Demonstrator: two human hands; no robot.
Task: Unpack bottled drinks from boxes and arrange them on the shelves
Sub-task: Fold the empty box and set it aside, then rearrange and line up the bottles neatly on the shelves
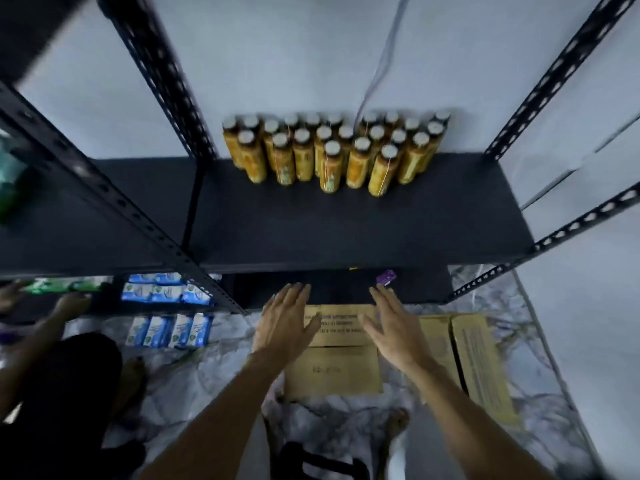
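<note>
hovering flat left hand [284, 323], right hand [393, 327], above box [334, 370]

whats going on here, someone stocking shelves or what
Yes, a person is stocking a black metal shelf. A cluster of yellow bottled drinks with pale caps stands at its back. The left hand and right hand are open and empty, reaching down over a brown cardboard box on the marbled floor, which looks closed. A second brown cardboard box lies to its right. At the left, another person's arm shows beside blue-and-white packets.
</note>
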